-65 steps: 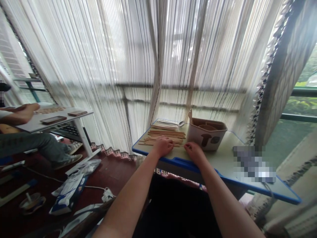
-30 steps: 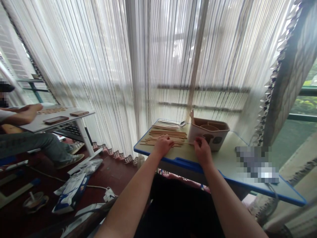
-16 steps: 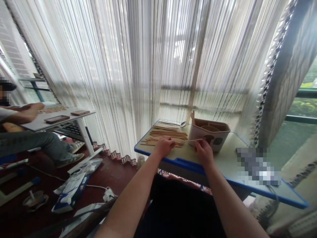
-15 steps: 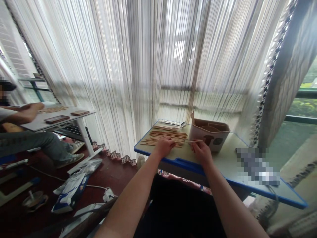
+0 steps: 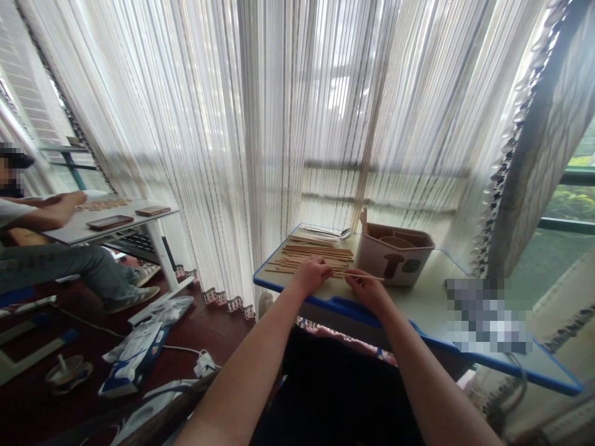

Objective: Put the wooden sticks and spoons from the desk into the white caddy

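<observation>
A thin wooden chopstick lies across the gap between my two hands, low over the table. My right hand is closed on it, with its right end sticking out past the fingers. At the left end, the fingers of my left hand are pinched together on the chopstick, just above the front of the row. Several more chopsticks lie side by side on the table beyond my left hand, partly covered by it. A compartmented utensil holder with a mushroom picture stands behind my right hand; some sticks poke up at its left corner.
Metal utensils, one a slotted spoon, lie at the back of the blue-edged table. A blurred-out object rests at the right. Left, a person sits at another table with small pieces and trays. Bags and cables cover the floor.
My right hand has moved left and slightly down, closer to my left hand. The chopstick has gone lower, its right end now tilting down. My left hand has barely moved.
</observation>
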`<state>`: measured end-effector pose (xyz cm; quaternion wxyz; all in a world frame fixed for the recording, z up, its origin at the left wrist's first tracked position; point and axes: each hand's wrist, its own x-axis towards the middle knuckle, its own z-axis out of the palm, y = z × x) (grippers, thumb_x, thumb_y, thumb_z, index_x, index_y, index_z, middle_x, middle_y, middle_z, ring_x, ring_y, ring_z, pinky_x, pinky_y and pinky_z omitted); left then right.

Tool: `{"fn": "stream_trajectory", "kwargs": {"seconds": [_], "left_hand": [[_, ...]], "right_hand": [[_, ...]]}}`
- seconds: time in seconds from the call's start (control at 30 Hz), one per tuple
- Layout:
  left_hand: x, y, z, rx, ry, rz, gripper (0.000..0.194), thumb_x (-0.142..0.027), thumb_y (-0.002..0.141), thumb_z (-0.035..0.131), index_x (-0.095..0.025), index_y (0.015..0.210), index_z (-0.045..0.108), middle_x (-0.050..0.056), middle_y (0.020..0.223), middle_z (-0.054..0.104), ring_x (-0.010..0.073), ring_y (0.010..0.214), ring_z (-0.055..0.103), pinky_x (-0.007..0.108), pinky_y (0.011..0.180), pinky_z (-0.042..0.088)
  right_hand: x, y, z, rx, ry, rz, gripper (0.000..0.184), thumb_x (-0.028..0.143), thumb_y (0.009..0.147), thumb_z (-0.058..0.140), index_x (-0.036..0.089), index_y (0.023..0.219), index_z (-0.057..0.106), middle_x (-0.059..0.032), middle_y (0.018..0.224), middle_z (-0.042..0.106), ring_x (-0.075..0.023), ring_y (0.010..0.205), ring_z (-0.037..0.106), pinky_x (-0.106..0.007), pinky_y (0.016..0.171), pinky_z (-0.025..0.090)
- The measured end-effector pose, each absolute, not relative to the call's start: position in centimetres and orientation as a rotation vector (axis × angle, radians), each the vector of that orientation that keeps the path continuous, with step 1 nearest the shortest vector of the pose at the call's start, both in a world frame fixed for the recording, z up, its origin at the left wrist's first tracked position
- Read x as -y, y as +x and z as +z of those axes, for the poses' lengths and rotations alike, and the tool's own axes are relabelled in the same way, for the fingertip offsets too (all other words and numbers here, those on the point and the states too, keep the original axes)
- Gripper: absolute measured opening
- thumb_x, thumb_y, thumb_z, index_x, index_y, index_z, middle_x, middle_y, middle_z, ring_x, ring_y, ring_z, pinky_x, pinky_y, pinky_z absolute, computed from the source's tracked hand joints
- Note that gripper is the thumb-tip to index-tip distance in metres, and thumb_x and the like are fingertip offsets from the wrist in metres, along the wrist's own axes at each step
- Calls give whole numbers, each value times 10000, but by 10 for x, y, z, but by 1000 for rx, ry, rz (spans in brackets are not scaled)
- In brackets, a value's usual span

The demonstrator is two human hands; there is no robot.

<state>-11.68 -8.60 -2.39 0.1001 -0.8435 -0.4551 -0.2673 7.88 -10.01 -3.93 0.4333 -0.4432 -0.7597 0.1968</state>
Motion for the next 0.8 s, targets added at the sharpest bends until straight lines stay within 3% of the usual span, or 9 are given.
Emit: {"fn": "stream_trajectory", "kwargs": {"seconds": [0.1, 0.27, 0.47, 0.8], "left_hand": [[85, -117, -25, 1330, -2489, -791, 246, -370, 851, 457, -231, 856, 660, 28, 842, 574, 154, 863, 517, 279, 826, 397], [82, -118, -28, 1375, -2463, -782, 218, -364, 838, 487, -223, 886, 646, 37, 873, 578, 161, 878, 525, 290, 822, 405], [80, -119, -30, 1358, -2462, -760, 217, -335, 857, 454, -236, 893, 644, 30, 867, 587, 162, 894, 529, 289, 822, 407], [84, -120, -28, 1389, -2463, -739, 225, -342, 851, 459, -215, 848, 645, 33, 860, 593, 161, 861, 544, 290, 797, 423]], "right_hand": [[99, 81, -41, 1878, -1074, 469, 389, 483, 796, 457, 173, 925, 653, -74, 876, 658, -174, 725, 594, -285, 674, 466], [93, 85, -45, 1676, -1090, 445, 439, 548, 774, 456, 151, 847, 628, -56, 688, 620, -149, 571, 545, -259, 541, 442], [92, 86, -45, 1605, -1060, 519, 462, 565, 757, 478, 151, 935, 585, -37, 654, 599, -129, 523, 518, -246, 503, 424], [91, 90, -41, 1466, -1052, 599, 453, 588, 730, 500, 154, 831, 582, -17, 614, 570, -120, 496, 491, -239, 463, 395]]}}
